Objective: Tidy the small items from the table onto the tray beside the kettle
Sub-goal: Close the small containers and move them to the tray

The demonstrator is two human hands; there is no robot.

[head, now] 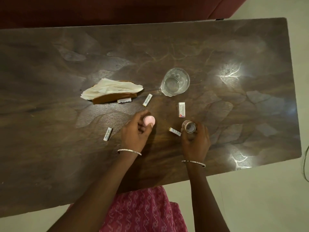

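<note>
Left hand [136, 133] grips a pink lid [149, 121], right hand [196, 141] a small jar [189, 126], both low over the table [50, 164]; I see no tray from here. Napkins [112, 87] lie beyond the left hand, a glass [175, 82] beyond the right, a box [181, 109] just ahead of it, one battery [174, 131] between the hands. I'd seat the lid squarely first, then carry one closed piece and sweep up the rest.

table [50, 164] runs off frame at 9 o'clock. small box [181, 109] print too small to read. pink lid [149, 121] partly covered by left hand [135, 133]. jar [189, 126] body hidden inside right hand [196, 139].
</note>
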